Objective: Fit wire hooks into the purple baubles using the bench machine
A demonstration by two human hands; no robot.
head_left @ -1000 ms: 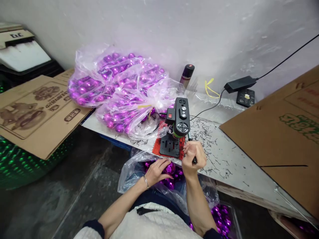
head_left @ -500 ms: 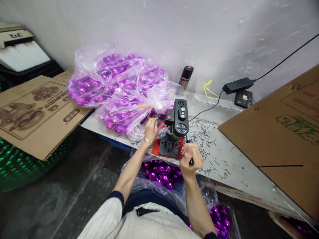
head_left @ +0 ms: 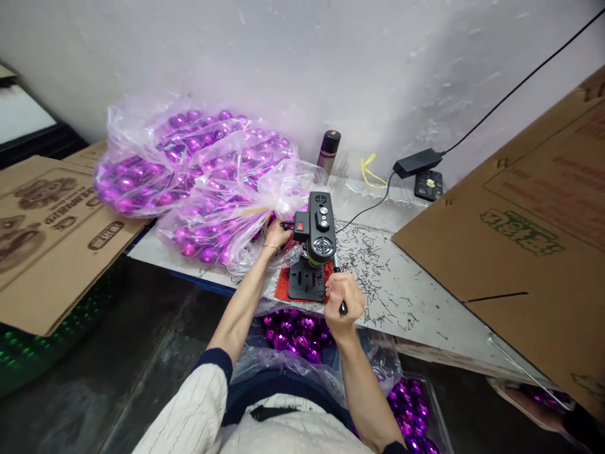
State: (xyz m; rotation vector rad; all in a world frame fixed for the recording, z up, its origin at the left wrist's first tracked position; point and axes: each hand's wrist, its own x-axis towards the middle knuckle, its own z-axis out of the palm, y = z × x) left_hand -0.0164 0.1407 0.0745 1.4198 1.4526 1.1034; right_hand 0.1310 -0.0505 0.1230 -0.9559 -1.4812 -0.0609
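My right hand is wrapped around the black-tipped lever of a small black press machine. This machine has round vents, silver buttons and a red switch, and its slotted base plate rests on a red sheet. My left hand reaches in at the machine's left side, by the gathered neck of a clear plastic bag of shiny purple balls. Its fingers are partly hidden there, and whatever they touch cannot be made out.
Faceted purple balls lie in a plastic-lined container below the table edge. Small dark scraps litter the white tabletop. Behind stand a spray can and a power adapter. Cardboard boxes flank the right; flattened cardboard lies left.
The view has turned slightly to the right. My left hand has moved forward and closer to the machine, by the bag's neck. My right hand stays on the lever.
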